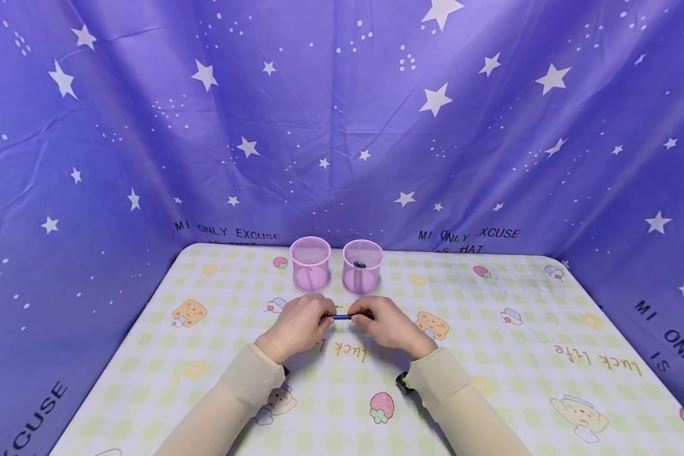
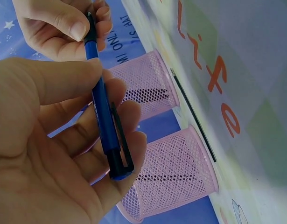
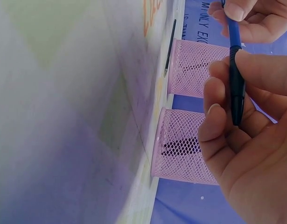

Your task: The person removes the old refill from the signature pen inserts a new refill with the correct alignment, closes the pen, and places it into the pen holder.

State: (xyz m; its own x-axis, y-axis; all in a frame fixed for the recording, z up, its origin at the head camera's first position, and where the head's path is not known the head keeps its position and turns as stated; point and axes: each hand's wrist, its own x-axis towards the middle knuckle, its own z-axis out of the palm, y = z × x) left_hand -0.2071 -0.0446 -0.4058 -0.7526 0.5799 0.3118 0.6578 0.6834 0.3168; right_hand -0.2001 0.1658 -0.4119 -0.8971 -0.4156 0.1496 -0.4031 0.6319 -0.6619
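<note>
A blue ballpoint pen (image 1: 340,317) with a black grip and clip is held level between both hands. My left hand (image 1: 301,324) pinches its blue barrel near the clip end, thumb on top, as the left wrist view shows. At the other end, the black grip section (image 3: 236,88) is pinched by my right hand (image 1: 392,324), and the tip points down into that palm. A thin dark pen refill (image 2: 194,114) lies on the table beyond the hands, in front of the cups. In the head view the hands mostly hide it.
Two pink mesh cups stand at the table's back: the left cup (image 1: 311,263) with a thin dark stick inside, the right cup (image 1: 361,272) with several dark pens. A checked cloth (image 1: 342,405) covers the table. Behind hangs a purple star-printed curtain (image 1: 330,126).
</note>
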